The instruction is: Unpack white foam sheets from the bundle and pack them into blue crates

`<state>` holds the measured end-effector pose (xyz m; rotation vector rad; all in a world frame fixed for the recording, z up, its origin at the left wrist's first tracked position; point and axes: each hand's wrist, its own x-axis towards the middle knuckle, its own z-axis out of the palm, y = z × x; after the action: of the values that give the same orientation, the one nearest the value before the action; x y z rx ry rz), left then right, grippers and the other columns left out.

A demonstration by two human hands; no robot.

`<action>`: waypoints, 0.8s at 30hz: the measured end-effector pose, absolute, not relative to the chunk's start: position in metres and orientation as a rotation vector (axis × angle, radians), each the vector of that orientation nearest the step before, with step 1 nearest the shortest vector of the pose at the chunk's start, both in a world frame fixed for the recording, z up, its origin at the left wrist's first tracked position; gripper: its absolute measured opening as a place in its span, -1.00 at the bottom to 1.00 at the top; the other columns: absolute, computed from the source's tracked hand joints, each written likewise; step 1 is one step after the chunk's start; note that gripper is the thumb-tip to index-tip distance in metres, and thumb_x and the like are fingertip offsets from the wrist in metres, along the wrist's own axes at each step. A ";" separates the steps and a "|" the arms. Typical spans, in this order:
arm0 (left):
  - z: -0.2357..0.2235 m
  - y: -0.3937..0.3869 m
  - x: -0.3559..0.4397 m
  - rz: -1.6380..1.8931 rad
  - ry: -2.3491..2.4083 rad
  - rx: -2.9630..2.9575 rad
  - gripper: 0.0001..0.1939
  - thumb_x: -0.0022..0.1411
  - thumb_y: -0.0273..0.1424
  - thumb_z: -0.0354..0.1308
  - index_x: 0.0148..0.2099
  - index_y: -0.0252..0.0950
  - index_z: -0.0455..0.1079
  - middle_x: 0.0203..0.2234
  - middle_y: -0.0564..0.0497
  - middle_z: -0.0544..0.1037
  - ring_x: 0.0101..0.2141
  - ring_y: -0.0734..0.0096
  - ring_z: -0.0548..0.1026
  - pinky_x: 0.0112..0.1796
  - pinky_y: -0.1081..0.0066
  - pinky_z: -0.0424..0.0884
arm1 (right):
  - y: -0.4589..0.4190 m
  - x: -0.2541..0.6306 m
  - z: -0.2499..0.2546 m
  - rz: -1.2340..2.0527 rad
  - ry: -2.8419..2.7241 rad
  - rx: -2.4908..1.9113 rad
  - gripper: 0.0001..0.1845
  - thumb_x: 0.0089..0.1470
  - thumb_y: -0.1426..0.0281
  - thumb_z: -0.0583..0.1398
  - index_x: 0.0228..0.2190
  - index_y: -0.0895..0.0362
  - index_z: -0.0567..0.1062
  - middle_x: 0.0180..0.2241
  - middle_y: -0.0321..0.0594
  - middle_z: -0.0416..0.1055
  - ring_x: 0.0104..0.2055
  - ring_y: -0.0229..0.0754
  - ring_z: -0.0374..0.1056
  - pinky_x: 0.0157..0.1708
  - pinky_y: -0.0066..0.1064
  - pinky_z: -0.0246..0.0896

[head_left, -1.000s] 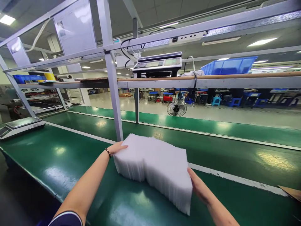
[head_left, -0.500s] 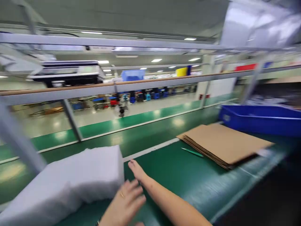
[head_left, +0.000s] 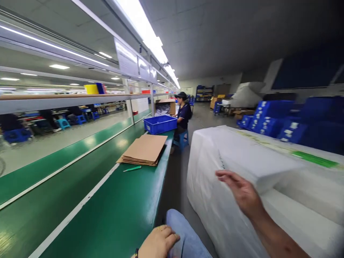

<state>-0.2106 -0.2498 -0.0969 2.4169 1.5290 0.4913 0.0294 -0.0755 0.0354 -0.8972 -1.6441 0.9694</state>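
My right hand (head_left: 240, 193) reaches out in the air in front of a large white bundle (head_left: 206, 179), its fingers stretched and holding nothing. The bundle looks wrapped in thin plastic film, with a green label on top. Whether the fingertips touch it I cannot tell. Low in the view, my left hand (head_left: 158, 242) is by the green table's edge and over my knee, fingers loosely bent and nothing visible in them. On the green table (head_left: 115, 211) lie a stack of flat brown cardboard sheets (head_left: 145, 148) and a thin green pen-like tool (head_left: 132, 168).
A blue bin (head_left: 160, 125) stands farther along the table. Beyond it a person (head_left: 183, 111) sits on a blue stool (head_left: 183, 139). Blue crates (head_left: 268, 114) are stacked behind the white bundle. A metal shelf rail (head_left: 64, 102) runs above the table.
The view has swung right, away from the white wrapped block on the table. My hands, close together before, are now apart, the right one out by the large bundle.
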 end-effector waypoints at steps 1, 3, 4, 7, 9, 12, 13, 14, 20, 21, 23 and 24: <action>-0.079 -0.242 -0.204 0.485 1.535 2.387 -0.50 0.03 -0.22 0.17 0.03 -0.22 0.28 -0.10 -0.08 0.44 -0.04 0.18 0.35 0.00 0.27 0.28 | -0.067 0.055 0.035 0.889 -1.366 -0.930 -0.71 -0.07 0.18 0.15 -0.32 0.10 0.43 -0.19 -0.24 0.38 -0.16 -0.21 0.28 -0.01 -0.30 0.10; -0.049 -0.227 -0.192 0.516 1.544 2.362 -0.51 0.03 -0.26 0.16 0.04 -0.20 0.26 -0.06 -0.04 0.41 0.01 0.21 0.29 0.06 0.26 0.20 | -0.047 0.104 0.028 0.852 -0.831 -1.002 -0.79 -0.02 0.25 0.11 -0.32 0.07 0.38 -0.14 -0.29 0.31 -0.18 -0.32 0.27 -0.03 -0.42 0.12; -0.039 -0.218 -0.186 0.539 1.542 2.366 -0.53 0.05 -0.29 0.14 0.05 -0.19 0.26 -0.04 -0.03 0.39 0.03 0.23 0.26 0.08 0.26 0.17 | -0.035 0.126 0.021 0.887 -0.681 -1.064 -0.83 0.01 0.29 0.07 -0.32 0.07 0.34 -0.14 -0.28 0.29 -0.22 -0.35 0.27 -0.08 -0.45 0.16; -0.019 -0.186 -0.170 0.591 1.526 2.431 -0.56 0.10 -0.30 0.09 0.05 -0.22 0.26 0.00 -0.06 0.35 0.08 0.23 0.19 0.10 0.21 0.12 | 0.000 0.181 -0.003 1.099 -0.499 -1.281 -0.82 0.07 0.38 0.00 -0.25 0.14 0.29 -0.23 -0.12 0.28 -0.39 -0.31 0.29 -0.29 -0.41 0.28; -0.011 -0.160 -0.158 0.637 1.528 2.488 -0.56 0.11 -0.29 0.07 0.06 -0.24 0.26 0.03 -0.09 0.31 0.11 0.20 0.14 0.11 0.18 0.11 | 0.021 0.204 -0.020 1.257 -0.458 -1.398 -0.71 0.07 0.40 0.00 -0.14 0.22 0.25 -0.27 0.00 0.29 -0.41 -0.22 0.32 -0.41 -0.37 0.31; 0.005 -0.118 -0.134 0.724 1.500 2.579 -0.52 0.13 -0.24 0.05 0.09 -0.25 0.21 0.07 -0.11 0.26 0.15 0.15 0.07 0.10 0.11 0.09 | 0.046 0.217 -0.044 1.419 -0.450 -1.492 -0.52 0.07 0.37 0.02 0.01 0.35 0.12 -0.21 0.19 0.28 -0.31 -0.08 0.36 -0.45 -0.35 0.33; 0.011 -0.104 -0.124 0.757 1.480 2.612 -0.50 0.13 -0.22 0.05 0.11 -0.25 0.19 0.08 -0.12 0.25 0.15 0.13 0.05 0.10 0.09 0.08 | 0.052 0.218 -0.052 1.451 -0.457 -1.500 -0.47 0.07 0.35 0.02 0.03 0.37 0.09 -0.18 0.23 0.27 -0.27 -0.06 0.36 -0.44 -0.34 0.33; 0.018 -0.089 -0.113 0.791 1.455 2.645 -0.48 0.14 -0.18 0.04 0.12 -0.26 0.17 0.08 -0.13 0.23 0.16 0.11 0.03 0.11 0.07 0.06 | 0.058 0.218 -0.058 1.475 -0.467 -1.500 -0.44 0.07 0.31 0.02 0.04 0.37 0.08 -0.15 0.25 0.26 -0.24 -0.04 0.36 -0.42 -0.33 0.34; 0.051 -0.002 -0.038 0.909 1.314 2.684 -0.31 0.14 0.02 -0.08 0.20 -0.29 0.05 0.18 -0.17 0.09 0.20 0.09 -0.11 0.14 0.07 -0.07 | 0.078 0.221 -0.077 1.522 -0.474 -1.459 -0.27 -0.04 0.06 0.09 0.02 0.32 0.12 -0.23 0.15 0.32 -0.28 -0.06 0.36 -0.38 -0.28 0.34; 0.053 0.010 -0.027 0.884 1.310 2.653 -0.29 0.15 0.04 -0.11 0.22 -0.28 0.01 0.19 -0.16 0.05 0.21 0.09 -0.13 0.14 0.07 -0.09 | 0.079 0.223 -0.078 1.520 -0.469 -1.449 -0.26 -0.05 0.03 0.09 0.00 0.31 0.12 -0.28 0.10 0.34 -0.32 -0.08 0.36 -0.40 -0.29 0.34; 0.052 0.030 -0.009 0.802 1.329 2.574 -0.28 0.16 0.06 -0.18 0.24 -0.26 -0.04 0.21 -0.16 0.01 0.21 0.08 -0.13 0.13 0.04 -0.10 | 0.082 0.226 -0.080 1.516 -0.462 -1.426 -0.31 -0.04 0.01 0.06 -0.04 0.27 0.15 -0.40 -0.03 0.36 -0.40 -0.12 0.36 -0.44 -0.32 0.33; 0.050 0.037 -0.003 0.760 1.348 2.536 -0.28 0.17 0.07 -0.21 0.24 -0.26 -0.04 0.21 -0.16 0.01 0.20 0.06 -0.11 0.12 0.02 -0.10 | 0.084 0.228 -0.081 1.517 -0.465 -1.410 -0.36 -0.02 0.02 0.04 -0.07 0.26 0.18 -0.46 -0.08 0.35 -0.44 -0.15 0.35 -0.46 -0.34 0.33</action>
<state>-0.0026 0.0370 0.0501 2.5365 1.3482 0.7602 0.2280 0.0837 -0.0808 -1.4103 -0.4652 1.5169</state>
